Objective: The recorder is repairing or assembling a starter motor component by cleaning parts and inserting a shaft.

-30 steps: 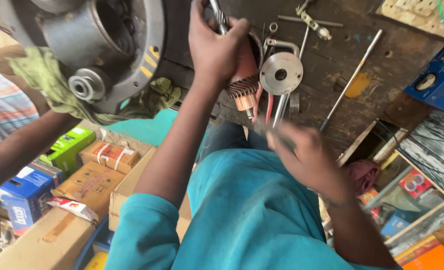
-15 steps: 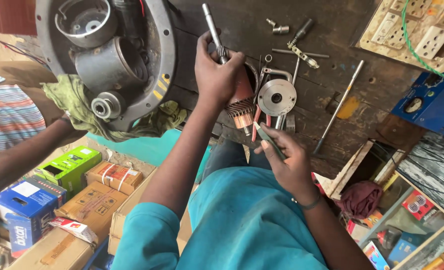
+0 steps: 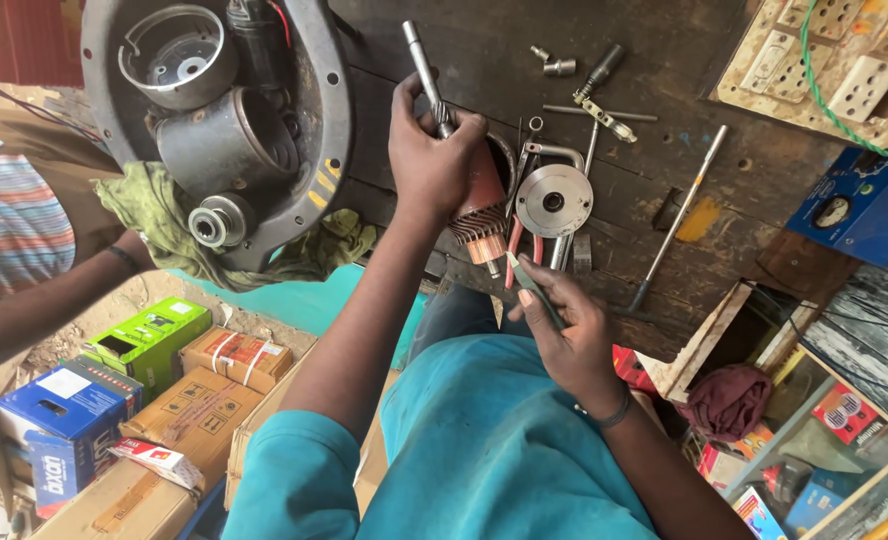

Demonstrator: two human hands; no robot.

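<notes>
My left hand (image 3: pixel 429 150) grips a motor armature (image 3: pixel 481 205) by its steel shaft (image 3: pixel 420 58) and holds it over the dark wooden bench (image 3: pixel 664 160). The copper commutator end points toward me. My right hand (image 3: pixel 567 335) pinches a thin, flat grey tool (image 3: pixel 526 280), whose tip sits just below the commutator. A round metal disc (image 3: pixel 554 200) and red-handled pliers (image 3: pixel 515 250) lie right beside the armature.
A large round motor housing (image 3: pixel 214 130) rests on a green rag (image 3: pixel 159 215) at the left. Another person's arm (image 3: pixel 54 305) reaches in there. A long rod (image 3: pixel 679 225), sockets (image 3: pixel 559 66), a blue meter (image 3: pixel 864 210) and cardboard boxes (image 3: pixel 194 410) surround the bench.
My right hand rose from low near my lap to the armature's commutator end, carrying the thin tool. My left hand kept its grip on the armature.
</notes>
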